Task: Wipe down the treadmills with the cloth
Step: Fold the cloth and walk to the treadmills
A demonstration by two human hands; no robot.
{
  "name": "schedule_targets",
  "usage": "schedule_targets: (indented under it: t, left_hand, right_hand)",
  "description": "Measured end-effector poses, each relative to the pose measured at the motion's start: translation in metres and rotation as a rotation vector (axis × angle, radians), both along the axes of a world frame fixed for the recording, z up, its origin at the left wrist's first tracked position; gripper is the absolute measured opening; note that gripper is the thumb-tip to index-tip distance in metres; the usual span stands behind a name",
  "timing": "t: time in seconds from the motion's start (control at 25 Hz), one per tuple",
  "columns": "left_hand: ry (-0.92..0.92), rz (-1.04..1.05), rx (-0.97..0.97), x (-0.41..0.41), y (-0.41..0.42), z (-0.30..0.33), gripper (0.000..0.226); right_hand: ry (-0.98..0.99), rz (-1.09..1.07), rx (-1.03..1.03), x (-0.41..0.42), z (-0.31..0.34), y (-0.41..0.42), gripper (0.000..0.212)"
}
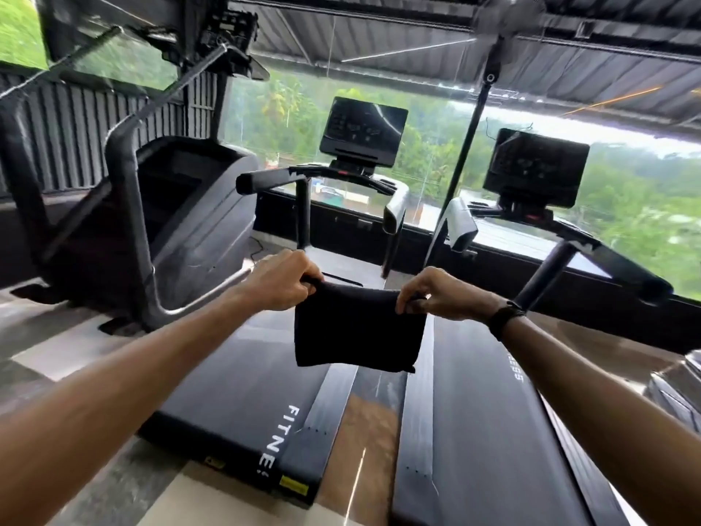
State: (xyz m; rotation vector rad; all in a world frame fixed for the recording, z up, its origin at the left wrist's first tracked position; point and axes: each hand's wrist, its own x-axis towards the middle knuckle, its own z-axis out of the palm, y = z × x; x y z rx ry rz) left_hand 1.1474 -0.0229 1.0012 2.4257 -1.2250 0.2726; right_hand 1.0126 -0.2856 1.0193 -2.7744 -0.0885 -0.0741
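Up front, head view: left hand (pixel 282 279) & right hand (pixel 436 294) each pinch a top corner of the dark cloth (pixel 358 328), stretched between them and hanging flat in mid-air, touching no machine. Below it lie 2 treadmills side by side w/ a strip of floor between: left treadmill (pixel 242 396), belt marked "FITNE", and right treadmill (pixel 489 411). Each has a console screen facing the window (pixel 428 146). A black wristband (pixel 506 318) sits on the right wrist.
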Motion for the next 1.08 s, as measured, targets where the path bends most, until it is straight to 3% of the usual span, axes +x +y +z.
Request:
schedule_targets:
  t: [0.2, 0.48, 0.72, 0.92, 1.08]
  left_hand:
    - [-0.178, -0.038, 0.055, 0.040, -0.094, 0.022, 0.031]
    - [-0.184, -0.095, -0.030, 0.118, -0.248, 0.077, 0.027]
    - [-0.233, -0.122, 0.051, 0.179, -0.346, 0.053, 0.026]
    - [-0.150, -0.114, 0.114, 0.265, -0.433, 0.024, 0.027]
    - [-0.127, -0.158, 0.081, 0.332, -0.504, 0.020, 0.024]
  right_hand:
    - [-0.089, -0.075, -0.024, 0.023, 0.006, -0.084, 0.026]
    - [-0.283, -0.154, -0.054, 0.058, 0.057, -0.221, 0.025]
    - [-0.220, -0.188, -0.050, 0.125, 0.029, -0.316, 0.025]
    - [-0.204, -0.186, -0.034, 0.198, -0.010, -0.392, 0.023]
    - [-0.186, -0.231, -0.010, 0.261, -0.003, -0.457, 0.022]
